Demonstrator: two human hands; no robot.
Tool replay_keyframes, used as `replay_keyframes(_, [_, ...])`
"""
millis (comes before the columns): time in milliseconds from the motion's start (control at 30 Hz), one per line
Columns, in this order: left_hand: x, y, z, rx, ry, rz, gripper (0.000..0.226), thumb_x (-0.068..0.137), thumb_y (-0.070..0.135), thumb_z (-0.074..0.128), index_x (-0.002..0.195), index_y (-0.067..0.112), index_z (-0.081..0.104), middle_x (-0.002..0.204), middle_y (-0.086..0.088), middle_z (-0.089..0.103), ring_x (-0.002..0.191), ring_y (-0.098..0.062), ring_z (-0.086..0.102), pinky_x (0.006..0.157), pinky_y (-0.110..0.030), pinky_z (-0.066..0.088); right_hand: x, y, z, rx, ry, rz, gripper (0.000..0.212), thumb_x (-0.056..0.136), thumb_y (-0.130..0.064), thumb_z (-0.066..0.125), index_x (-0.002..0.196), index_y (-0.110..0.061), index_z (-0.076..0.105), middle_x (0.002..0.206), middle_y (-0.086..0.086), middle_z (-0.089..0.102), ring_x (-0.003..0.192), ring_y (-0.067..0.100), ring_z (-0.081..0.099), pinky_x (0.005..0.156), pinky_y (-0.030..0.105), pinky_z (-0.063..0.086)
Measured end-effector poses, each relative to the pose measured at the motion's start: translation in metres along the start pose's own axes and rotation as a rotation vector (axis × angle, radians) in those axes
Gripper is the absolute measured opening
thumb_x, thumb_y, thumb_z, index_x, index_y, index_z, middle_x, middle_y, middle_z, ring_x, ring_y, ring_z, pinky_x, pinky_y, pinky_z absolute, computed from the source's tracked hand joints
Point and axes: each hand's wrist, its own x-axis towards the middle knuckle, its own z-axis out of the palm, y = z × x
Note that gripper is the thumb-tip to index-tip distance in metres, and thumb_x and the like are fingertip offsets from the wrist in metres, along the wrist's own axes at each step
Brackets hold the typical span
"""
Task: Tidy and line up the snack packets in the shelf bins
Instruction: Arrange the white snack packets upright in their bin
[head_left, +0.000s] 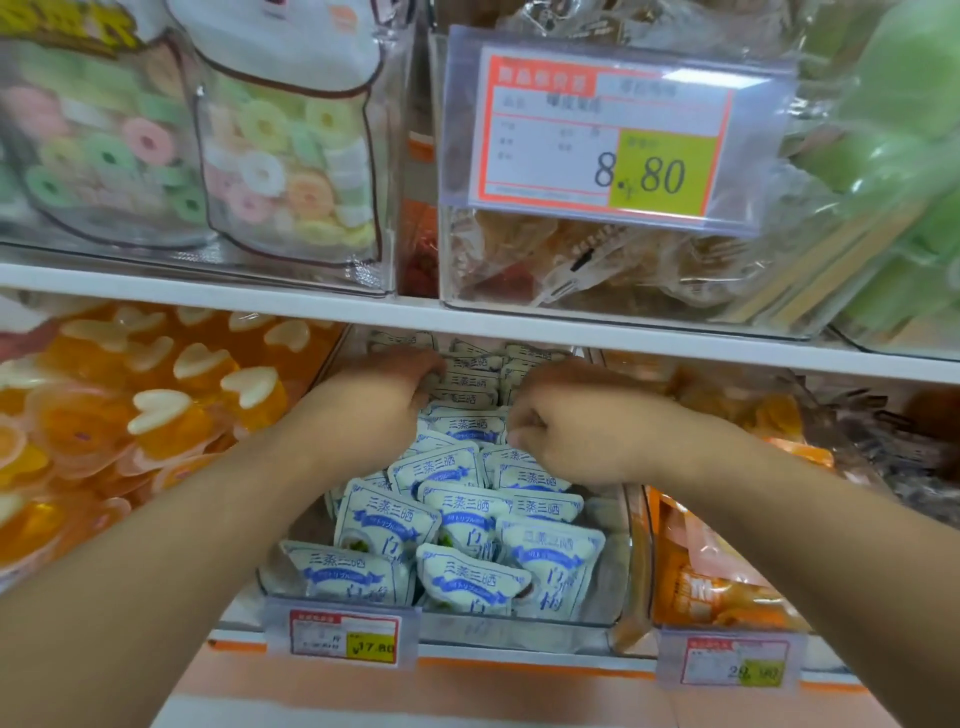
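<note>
Shop shelf, one clear bin (618, 571) of about twenty white-blue snack packets (384, 519); left hand (384, 400) and right hand (566, 421) curl into rear packets, each pinching some

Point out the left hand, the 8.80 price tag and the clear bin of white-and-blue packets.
left hand (387, 397): head view, back of the hand.
8.80 price tag (602, 135): head view, middle of the card.
clear bin (621, 571): head view, bare right wall.
</note>
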Motion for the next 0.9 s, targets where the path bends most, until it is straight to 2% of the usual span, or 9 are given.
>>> replay_keyframes(67, [0.005,-0.003,0.001,0.093,-0.05,-0.009,0.044,0.1,0.008,0.05,0.138,0.029,0.056,0.127,0.001,0.064,0.104,-0.022,0.062,0.09,-0.039,0.056,0.009,-0.007,0.004,0.02,0.057,0.011,0.021,0.095,-0.031,0.056,0.098,-0.018,0.072,0.102,0.003,0.071,0.095,0.025,0.068,0.085,0.044,0.061])
replay_keyframes(133, [0.009,-0.005,0.002,0.126,-0.08,-0.014,0.049,0.099,0.005,0.049,0.138,0.034,0.057,0.127,0.0,0.064,0.097,-0.023,0.064,0.082,-0.037,0.059,0.018,-0.014,0.006,0.044,0.072,0.002,0.029,0.096,-0.027,0.057,0.121,-0.023,0.07,0.128,0.003,0.067,0.113,0.027,0.066,0.095,0.044,0.058])
replay_keyframes(233, [0.013,-0.008,0.001,0.14,-0.062,-0.009,0.053,0.097,0.004,0.052,0.134,0.041,0.061,0.129,0.003,0.066,0.098,-0.021,0.066,0.084,-0.035,0.059,0.026,-0.02,0.008,0.071,0.006,-0.007,0.04,0.101,-0.024,0.057,0.14,-0.027,0.062,0.147,0.002,0.059,0.128,0.027,0.059,0.104,0.041,0.054])
replay_keyframes(333, [0.014,-0.01,-0.006,0.191,-0.034,0.005,0.039,0.097,0.012,0.059,0.121,0.041,0.068,0.121,0.007,0.069,0.101,-0.019,0.065,0.088,-0.034,0.057,0.027,-0.02,0.012,0.056,0.012,-0.006,0.037,0.102,-0.033,0.06,0.138,-0.027,0.063,0.14,0.003,0.064,0.123,0.026,0.062,0.1,0.041,0.055])
replay_keyframes(433, [0.011,-0.01,-0.014,0.301,-0.004,0.014,0.023,0.096,0.018,0.065,0.107,0.037,0.072,0.105,0.009,0.07,0.09,-0.017,0.065,0.079,-0.032,0.057,0.027,-0.018,0.014,0.037,0.073,0.031,0.031,0.098,-0.045,0.064,0.123,-0.029,0.072,0.11,-0.006,0.071,0.103,0.022,0.066,0.09,0.036,0.056])
replay_keyframes(533, [0.011,-0.011,-0.016,0.366,0.021,-0.019,0.018,0.094,0.015,0.065,0.098,0.03,0.073,0.093,0.005,0.069,0.08,-0.017,0.064,0.074,-0.036,0.06,0.029,-0.017,0.014,0.028,0.091,0.068,0.015,0.097,-0.037,0.069,0.093,-0.024,0.076,0.086,-0.01,0.07,0.084,0.021,0.067,0.08,0.033,0.059])
replay_keyframes(600, [0.01,-0.009,-0.016,0.412,0.045,-0.051,0.016,0.094,0.015,0.064,0.097,0.028,0.072,0.089,0.004,0.067,0.077,-0.018,0.062,0.071,-0.035,0.06,0.031,-0.017,0.013,0.007,0.113,0.103,0.017,0.095,-0.029,0.071,0.079,-0.022,0.074,0.083,-0.006,0.072,0.08,0.022,0.068,0.076,0.034,0.061])
replay_keyframes(800, [0.009,-0.011,-0.01,0.452,0.093,-0.022,0.019,0.091,0.012,0.062,0.093,0.029,0.07,0.084,0.004,0.063,0.073,-0.017,0.06,0.064,-0.033,0.058,0.035,-0.026,0.012,0.014,0.142,0.03,0.012,0.093,-0.032,0.071,0.097,-0.025,0.079,0.098,-0.005,0.075,0.092,0.023,0.068,0.083,0.038,0.06])
replay_keyframes(900, [0.006,-0.013,-0.012,0.405,0.033,0.011,0.012,0.096,0.02,0.062,0.101,0.03,0.067,0.087,0.003,0.064,0.078,-0.019,0.063,0.071,-0.036,0.059,0.036,-0.027,0.013,0.001,0.117,0.058,0.017,0.093,-0.029,0.074,0.108,-0.024,0.074,0.106,-0.001,0.072,0.1,0.027,0.065,0.09,0.04,0.057])
